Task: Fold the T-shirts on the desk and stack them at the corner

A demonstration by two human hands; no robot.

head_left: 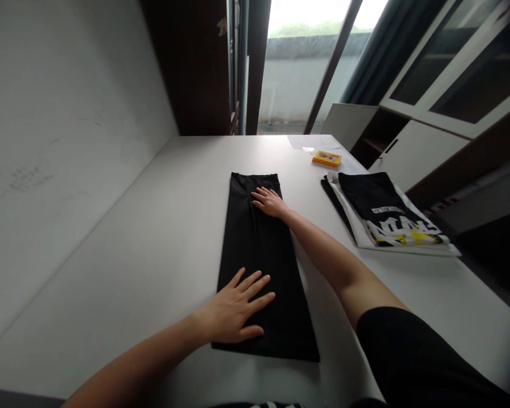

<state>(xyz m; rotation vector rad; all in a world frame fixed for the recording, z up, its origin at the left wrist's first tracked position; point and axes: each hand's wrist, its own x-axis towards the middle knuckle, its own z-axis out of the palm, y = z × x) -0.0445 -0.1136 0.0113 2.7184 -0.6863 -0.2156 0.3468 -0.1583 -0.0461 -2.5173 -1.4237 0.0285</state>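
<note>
A black garment that looks like folded trousers (255, 249) lies flat in a long strip on the white table (165, 226), its waistband end pointing away from me. Near the close end, my left hand (236, 309) rests flat on the cloth with fingers spread. Farther up, close to the waistband, my right hand (270, 202) lies on the fabric, fingers stretched out. Small creases run down the cloth below my right fingers. Neither hand grips anything.
To the right is a stack of folded clothes (365, 198), black and white with printed lettering. Behind it sit an orange-yellow box (327, 158) and a clear sheet (310, 141). A wall (68, 141) borders the table's left; a white cabinet (425, 147) stands beyond its right edge.
</note>
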